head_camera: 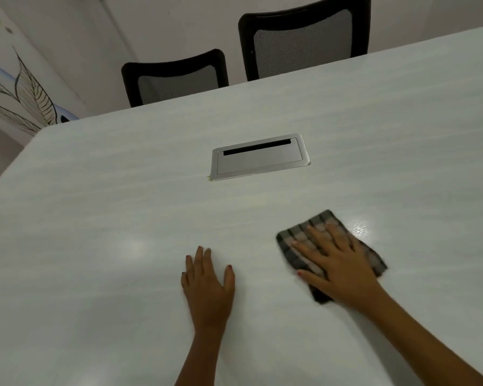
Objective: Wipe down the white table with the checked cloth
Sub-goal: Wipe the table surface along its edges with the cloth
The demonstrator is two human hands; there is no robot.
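Head camera, looking down over a white desk (123, 218): a person's right hand (338, 263) lies flat on a folded checked cloth (299, 259), fingers spread and straight, palm pressing the fabric to the surface on the near right part of the desk. The left hand (207, 282) rests bare on the desk just beside it, fingers straight and close together, holding nothing. A metal cable hatch (260, 157) sits flush in the middle of the desk, well apart from both hands, and two black mesh chairs (304, 40) stand at the far edge.

The cloth looks soft, thin and light, a limp fabric that folds into a pad and would bunch or slip out if pushed from one corner only. On a surface this smooth and glossy it should glide easily, so the sensible hold is the one shown: a flat palm over the middle of the pad, fingers fanned to pin its front edge, with the thumb on its near side. Its corners near the wrist look blurred and loose, and could drag or curl under. Most of the desk, including the stretch around the hatch and the far side, appears yet to be covered.
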